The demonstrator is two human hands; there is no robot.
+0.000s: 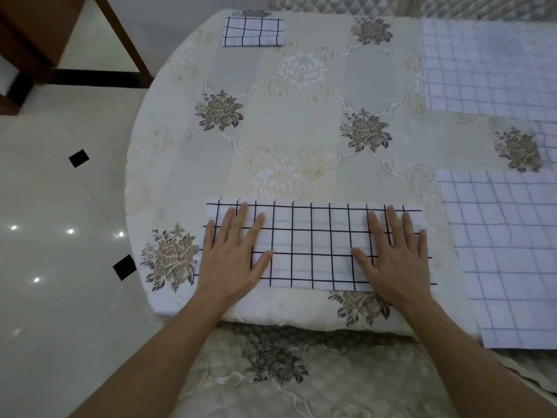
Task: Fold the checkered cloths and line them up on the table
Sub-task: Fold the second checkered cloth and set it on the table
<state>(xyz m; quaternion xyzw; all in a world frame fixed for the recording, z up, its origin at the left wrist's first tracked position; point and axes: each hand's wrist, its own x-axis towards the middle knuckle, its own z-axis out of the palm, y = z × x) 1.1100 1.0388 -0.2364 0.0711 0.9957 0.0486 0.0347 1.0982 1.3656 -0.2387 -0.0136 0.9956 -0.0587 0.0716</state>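
A white cloth with black grid lines [313, 245] lies folded into a long strip near the table's front edge. My left hand [233, 251] presses flat on its left end, fingers straight and spread. My right hand [398, 254] presses flat on its right end the same way. A small folded checkered cloth [253, 31] sits at the far left of the table. Two unfolded cloths with pale blue grid lines lie on the right: one at the back [488, 67], one at the front [506, 254] hanging over the edge.
The round table [301, 131] wears a cream floral tablecloth. A padded chair seat [286, 372] with the same flower pattern is below the front edge. A wooden furniture leg [120, 34] stands on the tiled floor at the upper left.
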